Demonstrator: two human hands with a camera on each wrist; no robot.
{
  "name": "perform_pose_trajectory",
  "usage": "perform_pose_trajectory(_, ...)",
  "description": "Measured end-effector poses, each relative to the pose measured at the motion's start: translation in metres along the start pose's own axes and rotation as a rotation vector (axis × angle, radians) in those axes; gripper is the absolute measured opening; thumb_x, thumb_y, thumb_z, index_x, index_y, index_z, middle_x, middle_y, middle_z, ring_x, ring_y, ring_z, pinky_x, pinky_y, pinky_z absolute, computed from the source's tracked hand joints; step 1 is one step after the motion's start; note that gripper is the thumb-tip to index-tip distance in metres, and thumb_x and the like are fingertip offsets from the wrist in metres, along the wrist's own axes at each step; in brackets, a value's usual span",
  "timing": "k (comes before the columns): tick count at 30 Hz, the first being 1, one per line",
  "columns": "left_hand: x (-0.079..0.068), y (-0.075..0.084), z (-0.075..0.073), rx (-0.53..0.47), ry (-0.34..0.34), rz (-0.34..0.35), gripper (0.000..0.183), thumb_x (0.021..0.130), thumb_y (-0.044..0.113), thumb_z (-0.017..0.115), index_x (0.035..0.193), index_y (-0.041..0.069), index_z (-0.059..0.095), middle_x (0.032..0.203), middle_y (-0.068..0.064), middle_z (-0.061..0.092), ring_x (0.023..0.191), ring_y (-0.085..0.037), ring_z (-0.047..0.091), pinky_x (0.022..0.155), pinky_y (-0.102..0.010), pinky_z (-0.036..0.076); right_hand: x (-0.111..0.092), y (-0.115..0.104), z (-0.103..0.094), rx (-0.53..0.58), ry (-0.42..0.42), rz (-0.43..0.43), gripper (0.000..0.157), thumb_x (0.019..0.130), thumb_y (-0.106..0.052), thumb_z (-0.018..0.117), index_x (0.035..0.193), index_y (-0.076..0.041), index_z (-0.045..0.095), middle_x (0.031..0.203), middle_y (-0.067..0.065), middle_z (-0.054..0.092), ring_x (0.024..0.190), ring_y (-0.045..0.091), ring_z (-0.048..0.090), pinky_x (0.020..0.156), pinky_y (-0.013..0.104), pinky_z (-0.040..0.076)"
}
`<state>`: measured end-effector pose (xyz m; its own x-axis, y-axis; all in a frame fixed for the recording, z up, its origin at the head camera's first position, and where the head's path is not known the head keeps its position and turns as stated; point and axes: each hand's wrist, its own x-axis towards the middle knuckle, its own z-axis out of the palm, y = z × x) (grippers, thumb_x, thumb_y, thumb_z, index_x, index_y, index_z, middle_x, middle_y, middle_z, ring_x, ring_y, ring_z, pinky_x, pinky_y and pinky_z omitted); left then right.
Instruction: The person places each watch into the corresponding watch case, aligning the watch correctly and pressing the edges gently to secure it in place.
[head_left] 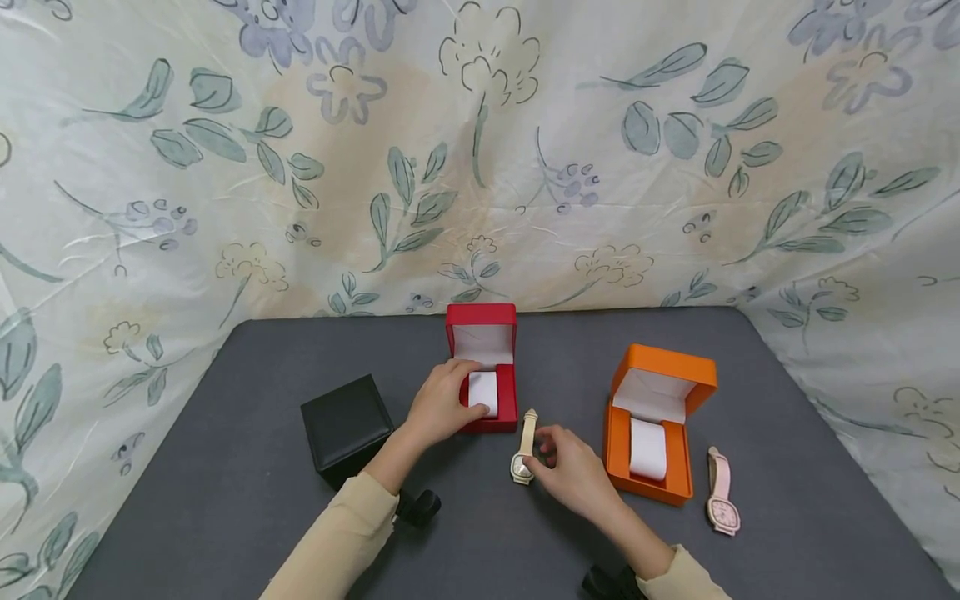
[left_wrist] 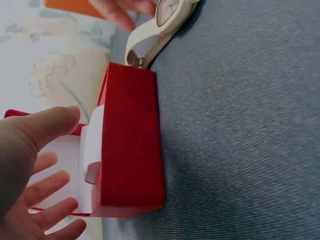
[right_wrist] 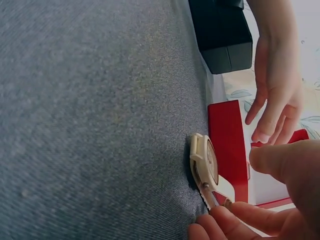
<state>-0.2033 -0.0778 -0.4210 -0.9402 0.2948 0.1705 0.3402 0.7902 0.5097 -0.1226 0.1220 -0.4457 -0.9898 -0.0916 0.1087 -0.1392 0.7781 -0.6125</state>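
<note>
My left hand (head_left: 444, 402) is over the open red watch box (head_left: 507, 398), thumb and fingers spread around the white cushion (head_left: 483, 392) inside. In the left wrist view, the thumb and fingers stand apart from the cushion (left_wrist: 94, 147). A cream-strapped watch (head_left: 522, 458) lies on the table just right of the red box. My right hand (head_left: 573, 471) is beside it, fingers bent near the strap and thumb by the dial. In the right wrist view, the fingertips reach the strap end of the watch (right_wrist: 205, 162), with the thumb held apart; whether they touch is unclear.
An open orange watch box (head_left: 686, 467) with a white cushion (head_left: 648, 450) stands to the right. Beyond it lies a pink watch (head_left: 722, 492). The closed black box (head_left: 347, 425) is beside my left forearm. A floral cloth (head_left: 337, 217) hangs behind the dark table (head_left: 262, 467).
</note>
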Motion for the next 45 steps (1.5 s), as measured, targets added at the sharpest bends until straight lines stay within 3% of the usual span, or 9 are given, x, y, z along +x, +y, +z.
perform_pose_trajectory(6,0.006,-0.001,0.0,0.031,-0.033,0.004,0.061,0.069,0.03,0.078,0.122,0.011,0.057,0.122,-0.008,0.056,0.106,-0.024,0.05,0.086,-0.043,0.048,-0.001,0.001,0.001,-0.037,-0.02,0.0,0.031,0.074,-0.024,0.075,0.095,-0.005,0.063,0.071,-0.002,0.052,0.061,0.008,0.045,0.054,0.024,0.039)
perform_pose_trajectory(24,0.013,-0.006,0.004,0.106,-0.093,0.018,0.062,0.068,0.03,0.078,0.124,0.012,0.057,0.123,-0.008,0.056,0.113,-0.026,0.045,0.092,-0.046,0.042,-0.001,0.001,0.007,-0.142,-0.061,-0.012,0.026,0.071,-0.028,0.076,0.08,-0.013,0.057,0.065,-0.005,0.045,0.056,0.008,0.041,0.049,0.024,0.034)
perform_pose_trajectory(45,0.017,-0.008,0.005,0.15,-0.135,0.016,0.065,0.069,0.035,0.078,0.127,0.015,0.056,0.126,-0.008,0.054,0.115,-0.026,0.041,0.094,-0.046,0.039,0.007,0.001,0.01,-0.026,-0.146,0.02,0.021,0.071,-0.021,0.075,0.071,-0.013,0.056,0.06,-0.006,0.045,0.053,0.009,0.04,0.049,0.023,0.03)
